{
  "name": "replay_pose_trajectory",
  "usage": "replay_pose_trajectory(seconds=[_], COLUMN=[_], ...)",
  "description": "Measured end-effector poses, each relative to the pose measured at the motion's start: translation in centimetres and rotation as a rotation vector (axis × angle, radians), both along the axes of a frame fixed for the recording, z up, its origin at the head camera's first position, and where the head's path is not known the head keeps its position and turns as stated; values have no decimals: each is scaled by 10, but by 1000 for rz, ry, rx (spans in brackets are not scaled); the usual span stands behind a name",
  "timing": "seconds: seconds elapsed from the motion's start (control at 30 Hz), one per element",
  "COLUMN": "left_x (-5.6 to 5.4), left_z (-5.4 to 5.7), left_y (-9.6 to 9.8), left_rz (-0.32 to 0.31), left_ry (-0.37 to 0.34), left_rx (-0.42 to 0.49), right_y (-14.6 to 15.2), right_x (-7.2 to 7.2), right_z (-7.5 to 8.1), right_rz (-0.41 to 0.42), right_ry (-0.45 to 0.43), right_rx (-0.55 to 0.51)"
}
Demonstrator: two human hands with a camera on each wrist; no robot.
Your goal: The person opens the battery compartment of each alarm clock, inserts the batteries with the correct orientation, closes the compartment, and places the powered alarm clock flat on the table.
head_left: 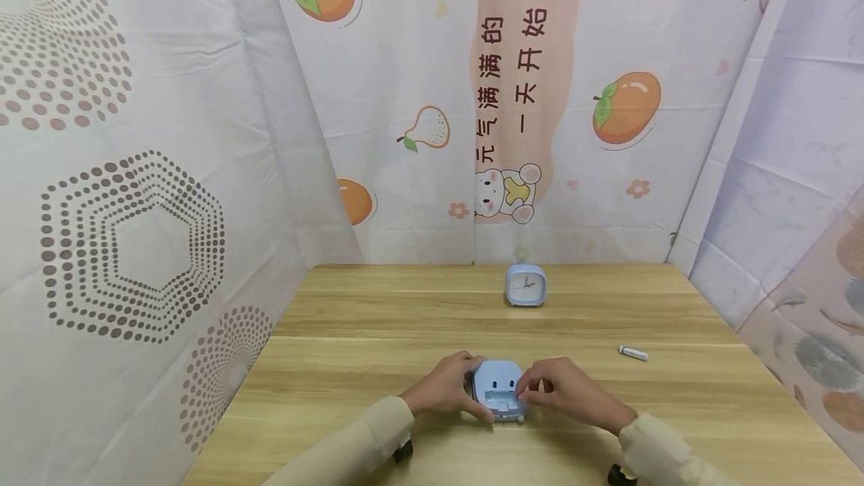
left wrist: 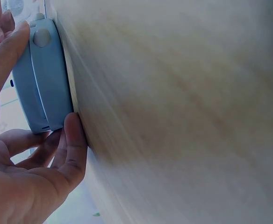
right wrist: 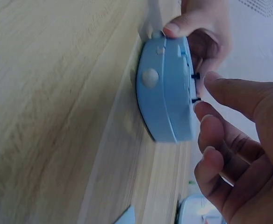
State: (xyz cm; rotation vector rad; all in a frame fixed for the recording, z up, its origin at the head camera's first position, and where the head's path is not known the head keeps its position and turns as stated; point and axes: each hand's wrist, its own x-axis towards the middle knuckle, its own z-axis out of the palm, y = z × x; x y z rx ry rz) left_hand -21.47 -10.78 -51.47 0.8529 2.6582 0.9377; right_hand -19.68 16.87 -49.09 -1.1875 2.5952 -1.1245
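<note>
A light blue alarm clock lies face down on the table, its back up. The battery compartment in its back is uncovered, and two black knobs stick up beside it. My left hand grips the clock round its left side, thumb at the near edge and fingers at the far side. My right hand is at the compartment's right end. In the right wrist view its thumb and forefinger are bent with a gap between them, the forefinger close to one knob. I see nothing between these fingers; whether they touch the clock, I cannot tell.
A second light blue clock stands upright at the back of the table. A white battery lies to the right. A flat light blue piece shows at the right wrist view's lower edge. Printed curtains hang behind and at both sides.
</note>
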Motion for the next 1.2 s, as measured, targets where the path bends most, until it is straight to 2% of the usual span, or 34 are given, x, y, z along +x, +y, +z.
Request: replay_pose_trajectory(seconds=[0.13, 0.27, 0.43, 0.6, 0.83, 1.07, 1.2], left_x=[0, -1, 0, 1, 3, 1, 1], left_z=[0, -2, -2, 1, 0, 0, 2], left_y=[1, 2, 1, 2, 2, 0, 0], left_rz=[-6, -10, -13, 3, 14, 15, 14], left_ry=[13, 15, 17, 10, -4, -15, -13], left_rx=[-9, -7, -4, -17, -22, -22, -21], right_y=[-5, -6, -2, 5, 25, 50, 64], right_x=[1, 2, 1, -2, -12, -24, -28], right_z=[-2, -2, 1, 1, -7, -8, -9], right_rz=[34, 20, -55, -102, -184, -348, -408], right_ry=[25, -12, -72, -53, -23, -52, -17], right_rx=[21, 24, 34, 24, 48, 95, 88])
